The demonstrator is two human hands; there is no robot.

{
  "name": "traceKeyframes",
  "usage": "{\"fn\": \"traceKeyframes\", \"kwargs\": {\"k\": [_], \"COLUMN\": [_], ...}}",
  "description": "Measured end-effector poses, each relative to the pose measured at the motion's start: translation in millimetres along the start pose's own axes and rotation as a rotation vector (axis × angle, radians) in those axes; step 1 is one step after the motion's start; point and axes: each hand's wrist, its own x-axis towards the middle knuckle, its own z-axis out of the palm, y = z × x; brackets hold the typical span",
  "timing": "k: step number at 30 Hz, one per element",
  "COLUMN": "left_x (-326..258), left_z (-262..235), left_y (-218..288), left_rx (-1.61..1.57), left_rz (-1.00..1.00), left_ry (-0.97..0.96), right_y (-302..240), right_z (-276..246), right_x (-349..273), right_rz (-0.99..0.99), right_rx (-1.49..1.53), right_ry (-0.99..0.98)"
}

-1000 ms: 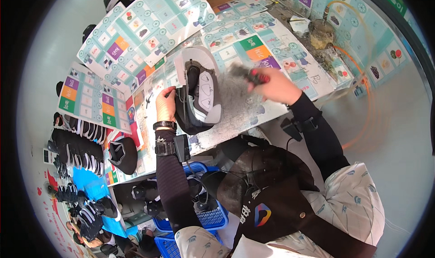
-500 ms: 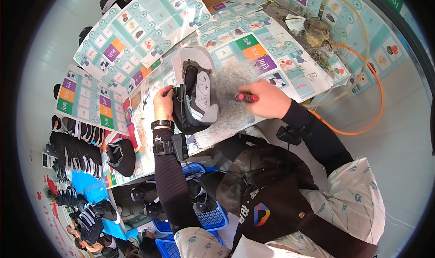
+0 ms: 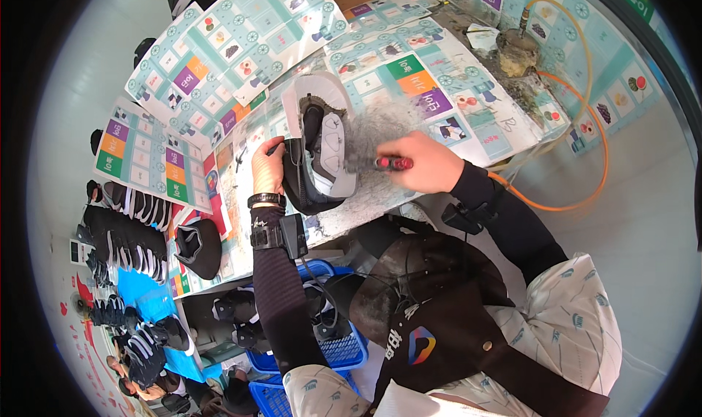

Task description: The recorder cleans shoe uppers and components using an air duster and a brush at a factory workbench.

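Left hand (image 3: 268,168) pinches the left edge of shoe upper (image 3: 333,145), presumably steadying it; right hand (image 3: 426,162) wraps closed round red-handled tool (image 3: 395,164), tip blurred

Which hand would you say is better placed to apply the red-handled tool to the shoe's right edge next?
The right, I'd judge: the right hand grips the tool, its blurred end by that edge. The left hand holds the shoe at the opposite side.
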Motion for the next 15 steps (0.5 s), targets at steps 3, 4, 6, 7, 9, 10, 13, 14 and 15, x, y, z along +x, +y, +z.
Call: {"fn": "traceKeyframes", "kwargs": {"k": [3,4,6,7,9,10,13,14,15], "left_x": [13,13,9,7,6,5,1,0,-3], "left_z": [-15,-13,-7,-5,-5,-6,-5,-4,-6], "left_y": [-31,-31,-26,-21,-18,-18,-13,-11,-9], "left_rx": [-0.108,-0.097,-0.107,-0.114,-0.139,-0.163,-0.273,-0.358,-0.44], "left_rz": [0.014,0.014,0.009,0.006,-0.018,-0.027,-0.042,-0.047,-0.055], "left_ry": [-0.007,-0.01,-0.008,-0.007,-0.014,-0.005,0.006,0.009,0.016], "right_y": [-7,-6,-4,-5,-6,-2,5,12,7], "right_z": [1,-1,-8,-10,-12,-8,2,4,0], "right_x": [2,2,1,-1,-4,-6,-13,-14,-14], "right_rz": [0.006,0.036,0.08,0.083,0.1,0.097,0.101,0.083,0.08], "right_rx": [-0.002,0.014,0.01,0.009,-0.04,-0.04,0.085,0.053,0.057], "right_ry": [-0.018,0.071,0.168,0.168,0.077,0.018,-0.039,-0.033,-0.036]}}
